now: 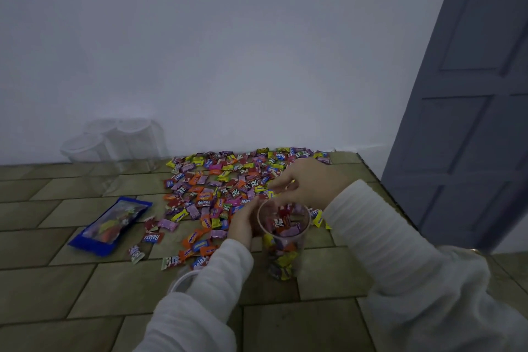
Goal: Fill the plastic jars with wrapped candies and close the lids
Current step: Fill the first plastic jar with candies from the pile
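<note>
Left hand [241, 223] braces the nearly full jar [283, 240] on the floor near the candy pile [228, 188], right hand [303, 183] pinching a candy over it — overfilling risks spill, lid won't seat.

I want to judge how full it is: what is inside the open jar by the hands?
The jar holds wrapped candies, red, pink and yellow, piled close to its rim. The left hand covers part of its side, so that part is hidden.
</note>
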Demonstrator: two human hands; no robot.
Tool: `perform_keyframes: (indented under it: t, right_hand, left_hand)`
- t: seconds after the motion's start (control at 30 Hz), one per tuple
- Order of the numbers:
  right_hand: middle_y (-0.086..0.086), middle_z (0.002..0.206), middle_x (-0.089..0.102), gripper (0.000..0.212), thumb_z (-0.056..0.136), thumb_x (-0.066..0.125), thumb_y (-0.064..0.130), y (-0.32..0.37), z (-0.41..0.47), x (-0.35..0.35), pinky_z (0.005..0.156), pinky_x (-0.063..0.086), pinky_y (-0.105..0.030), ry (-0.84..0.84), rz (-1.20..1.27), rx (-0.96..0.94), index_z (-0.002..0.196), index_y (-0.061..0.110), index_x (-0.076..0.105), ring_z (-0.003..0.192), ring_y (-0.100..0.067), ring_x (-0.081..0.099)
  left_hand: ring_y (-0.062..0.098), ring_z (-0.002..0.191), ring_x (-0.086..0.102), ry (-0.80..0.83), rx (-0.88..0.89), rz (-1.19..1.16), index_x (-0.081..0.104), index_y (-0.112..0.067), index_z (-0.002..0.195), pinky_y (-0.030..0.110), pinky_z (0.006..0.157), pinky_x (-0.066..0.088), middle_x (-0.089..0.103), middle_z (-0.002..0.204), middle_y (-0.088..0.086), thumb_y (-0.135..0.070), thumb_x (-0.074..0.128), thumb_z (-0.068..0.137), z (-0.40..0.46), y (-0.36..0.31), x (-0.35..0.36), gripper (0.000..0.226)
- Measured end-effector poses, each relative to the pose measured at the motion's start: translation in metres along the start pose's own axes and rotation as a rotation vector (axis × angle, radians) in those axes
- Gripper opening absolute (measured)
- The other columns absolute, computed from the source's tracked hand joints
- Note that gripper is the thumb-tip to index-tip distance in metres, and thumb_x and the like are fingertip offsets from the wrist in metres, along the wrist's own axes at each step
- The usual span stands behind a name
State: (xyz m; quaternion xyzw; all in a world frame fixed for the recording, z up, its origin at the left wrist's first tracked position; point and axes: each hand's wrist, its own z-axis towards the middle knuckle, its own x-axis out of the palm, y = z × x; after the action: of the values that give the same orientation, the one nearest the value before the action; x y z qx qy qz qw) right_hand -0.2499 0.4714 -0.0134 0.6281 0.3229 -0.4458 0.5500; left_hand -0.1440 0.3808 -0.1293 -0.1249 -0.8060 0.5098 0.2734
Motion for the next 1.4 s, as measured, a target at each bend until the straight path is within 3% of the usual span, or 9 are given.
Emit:
perform_keyframes:
  t: [0.07,0.17,0.3,0.5,0.63,0.73,0.9,1.1,1.4]
  right_hand:
    - [0.006,0.106,0.068,0.031,0.086,0.068,0.031,-0.012,0.006,-0.006,0.074,0.043,-0.009,-0.087,0.054,0.013,0.115,0.022,0.069,0.086,-0.002,0.057]
    - [0.004,0.108,0.067,0.030,0.089,0.064,0.036,-0.033,0.021,-0.008,0.082,0.048,-0.019,-0.141,0.056,0.066,0.115,0.023,0.068,0.088,-0.004,0.056]
    - [0.002,0.115,0.066,0.031,0.091,0.060,0.037,-0.064,0.043,-0.005,0.076,0.041,-0.017,-0.112,0.018,0.139,0.116,0.021,0.067,0.094,-0.005,0.057]
    - [0.001,0.113,0.068,0.028,0.091,0.059,0.035,-0.117,0.073,0.007,0.083,0.050,-0.023,-0.087,0.035,0.245,0.113,0.019,0.068,0.094,-0.010,0.060]
    - [0.003,0.111,0.068,0.027,0.092,0.057,0.034,-0.145,0.092,0.012,0.081,0.048,-0.022,-0.074,0.026,0.288,0.110,0.018,0.069,0.095,-0.010,0.060]
    - [0.004,0.111,0.068,0.025,0.091,0.058,0.035,-0.165,0.108,0.016,0.082,0.048,-0.023,-0.066,0.023,0.311,0.108,0.020,0.069,0.091,-0.008,0.057]
    - [0.006,0.119,0.063,0.026,0.091,0.056,0.032,-0.200,0.133,0.022,0.070,0.045,-0.017,-0.082,0.059,0.386,0.115,0.024,0.065,0.089,-0.009,0.059]
    - [-0.003,0.139,0.045,0.046,0.090,0.055,0.037,-0.245,0.166,0.038,0.100,0.043,-0.034,-0.139,0.094,0.473,0.134,0.023,0.049,0.122,-0.022,0.047]
    - [-0.004,0.150,0.022,0.060,0.092,0.045,0.054,-0.296,0.210,0.067,0.109,0.035,-0.045,-0.191,0.070,0.499,0.143,0.025,0.032,0.137,-0.027,0.028]
  left_hand:
    - [0.028,0.081,0.062,-0.014,0.084,0.134,0.070,-0.014,0.080,0.031,0.066,0.047,0.071,0.082,0.007,-0.030,0.054,0.091,0.012,-0.007,-0.005,0.026]
    - [0.026,0.081,0.064,-0.004,0.196,0.211,0.070,-0.015,0.089,0.038,0.075,0.051,0.073,0.094,0.006,-0.028,0.056,0.091,0.025,-0.026,-0.001,0.019]
    - [0.016,0.071,0.060,-0.007,0.241,0.388,0.068,-0.014,0.097,0.022,0.057,0.048,0.071,0.095,0.002,-0.027,0.054,0.094,0.045,-0.048,0.011,0.019]
    - [0.014,0.094,0.058,0.016,0.297,0.814,0.065,-0.023,0.100,0.033,0.091,0.047,0.065,0.102,-0.006,-0.028,0.057,0.092,0.085,-0.051,0.022,0.013]
    - [0.015,0.100,0.057,0.055,0.293,1.037,0.064,-0.025,0.098,0.032,0.093,0.046,0.062,0.102,-0.007,-0.029,0.056,0.092,0.111,-0.057,0.030,0.010]
    - [0.016,0.106,0.056,0.065,0.306,1.132,0.064,-0.021,0.105,0.030,0.092,0.045,0.061,0.114,-0.005,-0.029,0.056,0.092,0.132,-0.062,0.039,0.017]
    - [0.021,0.120,0.048,0.058,0.344,1.384,0.059,-0.027,0.114,0.033,0.098,0.041,0.046,0.133,-0.001,-0.035,0.057,0.091,0.175,-0.063,0.054,0.025]
    - [0.022,0.131,0.031,0.047,0.397,1.573,0.048,-0.034,0.128,0.041,0.108,0.033,0.036,0.140,-0.002,-0.042,0.055,0.088,0.226,-0.046,0.069,0.042]
    - [0.031,0.138,0.021,-0.094,0.441,1.779,0.033,-0.034,0.139,0.050,0.111,0.020,0.025,0.151,0.003,-0.059,0.037,0.090,0.293,-0.024,0.085,0.056]
